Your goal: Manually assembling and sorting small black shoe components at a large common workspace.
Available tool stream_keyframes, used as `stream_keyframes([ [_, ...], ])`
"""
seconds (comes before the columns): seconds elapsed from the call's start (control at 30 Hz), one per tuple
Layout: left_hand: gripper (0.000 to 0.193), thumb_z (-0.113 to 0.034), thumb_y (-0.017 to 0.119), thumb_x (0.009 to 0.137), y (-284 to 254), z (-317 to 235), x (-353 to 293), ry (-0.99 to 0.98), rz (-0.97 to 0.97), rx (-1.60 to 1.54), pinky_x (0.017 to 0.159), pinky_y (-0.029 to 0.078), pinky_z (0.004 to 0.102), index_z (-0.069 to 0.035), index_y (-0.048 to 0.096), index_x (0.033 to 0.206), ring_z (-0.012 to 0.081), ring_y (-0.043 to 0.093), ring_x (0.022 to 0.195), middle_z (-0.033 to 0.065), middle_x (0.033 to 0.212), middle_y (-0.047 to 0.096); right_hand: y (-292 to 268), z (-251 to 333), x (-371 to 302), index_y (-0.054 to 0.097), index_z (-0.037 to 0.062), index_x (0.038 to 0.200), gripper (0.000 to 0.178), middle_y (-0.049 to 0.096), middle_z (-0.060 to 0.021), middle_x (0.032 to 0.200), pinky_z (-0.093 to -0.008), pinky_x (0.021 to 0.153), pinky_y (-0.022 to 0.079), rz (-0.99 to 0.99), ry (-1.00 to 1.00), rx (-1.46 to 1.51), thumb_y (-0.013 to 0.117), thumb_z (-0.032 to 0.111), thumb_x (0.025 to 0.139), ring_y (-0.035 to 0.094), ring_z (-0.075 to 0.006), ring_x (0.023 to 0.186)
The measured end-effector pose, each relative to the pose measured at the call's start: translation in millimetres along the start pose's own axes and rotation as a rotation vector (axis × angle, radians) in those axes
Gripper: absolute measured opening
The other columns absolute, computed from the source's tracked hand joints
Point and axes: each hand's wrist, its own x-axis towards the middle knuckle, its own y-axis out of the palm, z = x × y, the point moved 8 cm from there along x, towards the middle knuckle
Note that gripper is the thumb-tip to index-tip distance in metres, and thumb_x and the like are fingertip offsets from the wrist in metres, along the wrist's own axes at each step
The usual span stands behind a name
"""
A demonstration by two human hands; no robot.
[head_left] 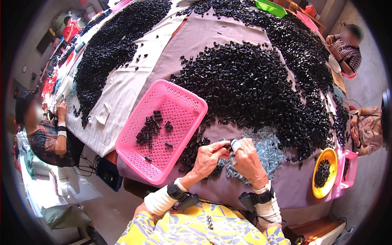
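Close together above the near table edge, my left hand [205, 160] and my right hand [249, 162] meet at the fingertips. Both are closed in a pinch around a small black plastic part [228, 145], mostly covered by the fingers. White and blue tape wraps fingers of my right hand. Beneath and beside that hand lies a heap of small clear bluish pieces [269, 149]. A large pile of black plastic parts [245, 87] spreads just beyond. To the left, a pink perforated basket [188, 102] holds several loose black parts [151, 130].
Cloth [175, 61] covers the table, with more black heaps [118, 34] at far left and right. A yellow bowl [331, 157] of dark pieces and a small pink basket [350, 173] stand at right. A green basket [271, 7] sits far off. People work around the table.
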Motion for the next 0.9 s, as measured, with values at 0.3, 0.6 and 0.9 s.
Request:
stream_keyframes([
  [0.3, 0.027, -0.002, 0.054, 0.091, -2.6, -3.0, -2.6, -0.016, -0.027, 0.052, 0.081, 0.053, 0.0249, 0.003, 0.060, 0.116, 0.0117, 0.063, 0.088, 0.0084, 0.099, 0.066, 1.2, 8.9, 1.0, 0.053, -0.0039, 0.090, 0.026, 0.055, -0.0153, 0.084, -0.0400, 0.078, 0.042, 0.041, 0.009, -0.037, 0.060, 0.002, 0.065, 0.053, -0.0308, 0.083],
  [0.6, 0.024, -0.018, 0.057, 0.093, 0.4, 13.0, -3.7, -0.232, -0.114, -0.205, 0.073, 0.050, 0.0226, -0.001, 0.065, 0.108, 0.0041, 0.054, 0.070, -0.0010, 0.087, 0.062, 7.6, -6.2, 2.5, 0.056, -0.0011, 0.085, 0.022, 0.056, -0.0138, 0.077, -0.0390, 0.076, 0.042, -0.097, 0.037, -0.056, 0.064, 0.007, 0.066, 0.054, -0.0304, 0.077],
  [0.9, 0.033, -0.030, 0.045, 0.098, -3.0, 31.8, -4.6, -0.302, 0.031, -0.385, 0.081, 0.054, 0.0339, -0.003, 0.063, 0.102, 0.0161, 0.065, 0.086, 0.0073, 0.092, 0.066, 12.4, -11.4, 3.9, 0.061, 0.0021, 0.087, 0.024, 0.057, -0.0114, 0.074, -0.0377, 0.070, 0.044, -0.109, 0.028, 0.169, 0.068, 0.008, 0.064, 0.056, -0.0303, 0.072],
])
